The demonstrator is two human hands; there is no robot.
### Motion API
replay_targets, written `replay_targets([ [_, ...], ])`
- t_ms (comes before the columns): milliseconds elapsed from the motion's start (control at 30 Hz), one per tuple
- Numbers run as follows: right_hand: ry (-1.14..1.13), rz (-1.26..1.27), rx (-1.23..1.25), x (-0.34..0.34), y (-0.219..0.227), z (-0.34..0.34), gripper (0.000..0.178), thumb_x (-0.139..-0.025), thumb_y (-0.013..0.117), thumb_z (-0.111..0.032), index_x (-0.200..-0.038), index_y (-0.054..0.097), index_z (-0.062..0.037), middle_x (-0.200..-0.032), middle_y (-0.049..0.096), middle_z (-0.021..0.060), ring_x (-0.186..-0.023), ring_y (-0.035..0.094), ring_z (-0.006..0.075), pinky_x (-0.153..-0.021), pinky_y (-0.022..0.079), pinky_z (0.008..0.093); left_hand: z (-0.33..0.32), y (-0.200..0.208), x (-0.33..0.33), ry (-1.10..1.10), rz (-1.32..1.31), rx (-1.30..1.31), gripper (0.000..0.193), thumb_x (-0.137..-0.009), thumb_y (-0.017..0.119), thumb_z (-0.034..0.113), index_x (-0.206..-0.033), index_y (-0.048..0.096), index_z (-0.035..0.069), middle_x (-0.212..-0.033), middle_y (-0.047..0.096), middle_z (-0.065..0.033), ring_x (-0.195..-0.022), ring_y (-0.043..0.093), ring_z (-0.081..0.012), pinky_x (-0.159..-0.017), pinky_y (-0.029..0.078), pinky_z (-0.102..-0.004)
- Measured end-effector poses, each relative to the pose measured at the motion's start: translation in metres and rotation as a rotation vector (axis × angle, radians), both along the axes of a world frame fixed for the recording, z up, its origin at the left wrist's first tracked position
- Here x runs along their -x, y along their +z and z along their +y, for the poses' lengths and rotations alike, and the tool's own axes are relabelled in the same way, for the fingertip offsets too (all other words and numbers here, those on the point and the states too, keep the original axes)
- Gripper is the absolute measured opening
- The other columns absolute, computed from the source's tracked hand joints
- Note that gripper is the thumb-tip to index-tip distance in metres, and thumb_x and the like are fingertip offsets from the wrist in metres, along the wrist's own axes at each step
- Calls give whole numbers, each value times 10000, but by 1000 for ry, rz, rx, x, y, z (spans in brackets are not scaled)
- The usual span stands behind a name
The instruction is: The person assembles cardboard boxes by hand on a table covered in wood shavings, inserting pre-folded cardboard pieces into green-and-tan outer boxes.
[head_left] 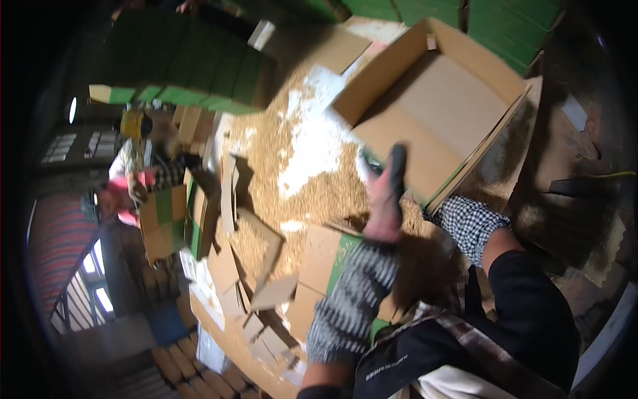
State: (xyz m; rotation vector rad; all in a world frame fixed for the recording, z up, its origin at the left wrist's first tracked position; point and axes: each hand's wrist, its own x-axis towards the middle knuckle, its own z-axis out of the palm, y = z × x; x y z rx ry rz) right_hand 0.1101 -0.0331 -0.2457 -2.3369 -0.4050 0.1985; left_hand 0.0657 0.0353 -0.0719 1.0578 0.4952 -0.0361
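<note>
A brown cardboard box (458, 100), open at the top and green on its outside, stands tilted in front of me, its inside facing me. My left hand (387, 193), in a dark-fingered glove and checked oversleeve, is at the box's near left edge. It is smeared by motion; its thumb and fingers look spread, and I see nothing held in them. At the near corner, my right hand (435, 207) reaches under the box's right wall and appears to hold it. Its fingers are hidden behind the cardboard, while the checked oversleeve shows.
A round table (232, 332) carries loose grain-like bits, cardboard scraps (266, 292) and a flattened green-brown carton (319, 259). Stacked green boxes (193, 60) stand at the far left, more (508, 23) beyond the box. A person in pink (119, 199) handles another carton (163, 223) at left.
</note>
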Motion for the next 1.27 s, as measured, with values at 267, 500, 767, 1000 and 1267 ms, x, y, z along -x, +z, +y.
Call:
replay_targets([
  [267, 464, 390, -317, 150, -39, -121, 558, -810, 643, -425, -1257, 566, -99, -1254, 568, 190, -1216, 506, 299, -1083, 345, 386, -22, 2, 83, -392, -35, -396, 409, -816, 712, 125, -1198, 599, 32, -1179, 632, -108, -1084, 594, -241, -935, 465, -320],
  [500, 267, 609, -633, 146, 128, -27, 484, -841, 600, -60, -1319, 526, -48, -1237, 591, 125, -1077, 580, 194, -915, 474, 325, 82, 34, 365, 86, 790, -1887, 700, -786, 651, 409, -1333, 456, 17, -1364, 432, -237, -1190, 420, -464, -1072, 262, -602],
  [767, 657, 423, -942, 105, 272, 46, 580, -846, 540, -118, -1401, 412, -6, -1329, 526, 119, -1138, 557, 210, -957, 465, 313, 216, 211, 405, -236, -47, -1507, 361, -708, 722, 285, -994, 622, 90, -861, 668, -119, -791, 659, -320, -730, 528, -373],
  [1000, 688, 56, -797, 171, 333, 111, 555, -892, 527, -175, -1409, 407, -14, -1347, 511, 112, -1180, 528, 203, -1008, 428, 317, 215, 183, 482, 87, -19, -608, 561, -780, 770, 332, -1195, 545, 29, -1044, 630, -86, -972, 585, -130, -842, 489, -305],
  [1267, 725, -988, -441, 242, 372, 144, 792, -821, 656, -173, -1497, 257, -67, -1559, 242, 122, -1435, 213, 302, -1167, 131, 395, 154, 182, 415, -542, 361, -1607, 565, -815, 678, 344, -1313, 503, 142, -1306, 505, -155, -1123, 550, -331, -947, 468, -414],
])
